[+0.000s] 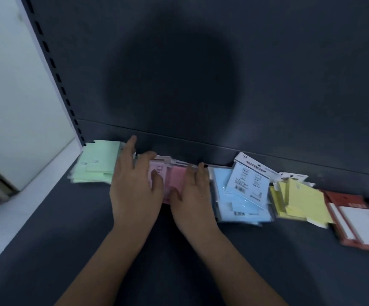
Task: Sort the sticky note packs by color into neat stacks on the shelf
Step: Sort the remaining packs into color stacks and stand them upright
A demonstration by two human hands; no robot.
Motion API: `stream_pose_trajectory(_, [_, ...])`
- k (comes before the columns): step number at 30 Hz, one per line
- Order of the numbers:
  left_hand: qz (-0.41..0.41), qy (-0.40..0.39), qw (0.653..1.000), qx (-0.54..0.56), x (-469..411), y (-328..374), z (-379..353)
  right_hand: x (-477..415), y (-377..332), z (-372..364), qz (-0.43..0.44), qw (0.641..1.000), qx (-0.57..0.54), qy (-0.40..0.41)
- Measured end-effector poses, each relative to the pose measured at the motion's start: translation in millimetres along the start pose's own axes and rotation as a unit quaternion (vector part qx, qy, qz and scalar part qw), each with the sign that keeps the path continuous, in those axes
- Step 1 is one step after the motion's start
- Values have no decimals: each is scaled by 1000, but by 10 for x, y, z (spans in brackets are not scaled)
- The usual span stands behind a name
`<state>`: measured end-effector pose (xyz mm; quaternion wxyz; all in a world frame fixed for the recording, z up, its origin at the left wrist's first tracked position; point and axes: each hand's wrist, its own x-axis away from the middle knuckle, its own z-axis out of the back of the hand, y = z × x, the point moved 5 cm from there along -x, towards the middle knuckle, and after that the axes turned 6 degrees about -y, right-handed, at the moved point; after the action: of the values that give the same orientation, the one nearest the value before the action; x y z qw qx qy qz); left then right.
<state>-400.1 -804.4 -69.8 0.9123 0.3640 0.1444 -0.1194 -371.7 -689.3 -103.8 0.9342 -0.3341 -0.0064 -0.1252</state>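
With fingers spread flat, the left hand (132,186) and right hand (195,193) flank the pink sticky note stack (177,180) — green packs (95,164) at its 9 o'clock, blue packs (222,184) at 3 — so it is best to squeeze both sides evenly.

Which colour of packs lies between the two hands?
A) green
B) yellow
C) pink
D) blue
C: the pink packs show between the left hand and the right hand; the green stack and blue packs lie outside them.
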Motion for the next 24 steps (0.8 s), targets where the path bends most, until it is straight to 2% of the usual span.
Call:
stream_pose_trajectory(2, [-24, 5, 999, 39, 59, 190, 46, 157, -41, -17, 41, 998, -53, -1])
stream_pose_trajectory(5, [-79, -27, 994, 67, 235, 521, -65, 524, -40, 101, 103, 973, -206, -13])
stream_pose_trajectory(7, [-89, -54, 991, 80, 386, 748, -216, 772, 180, 303, 96, 952, -288, -22])
stream_pose_trajectory(9, [-104, -74, 989, 80, 592, 1033, -418, 1052, 528, 594, 81, 943, -323, -6])
stream_pose_trajectory(11, [-121, -104, 984, 80, 840, 1396, -661, 1350, 998, 925, 53, 952, -301, 28])
stream_pose_trajectory(14, [-178, -156, 968, 80, 1285, 2080, -1052, 1841, 1779, 1557, -8, 980, -167, 106])
stream_pose_trajectory(16, [-230, -197, 951, 63, 1596, 2537, -1327, 2221, 2318, 1987, -61, 983, -74, 156])
stream_pose_trajectory(18, [-278, -235, 931, 30, 1933, 2966, -1638, 2679, 2826, 2380, -117, 974, -13, 194])
stream_pose_trajectory(24, [-341, -303, 890, 15, 2911, 4014, -2372, 4033, 3842, 3168, -261, 922, 5, 287])
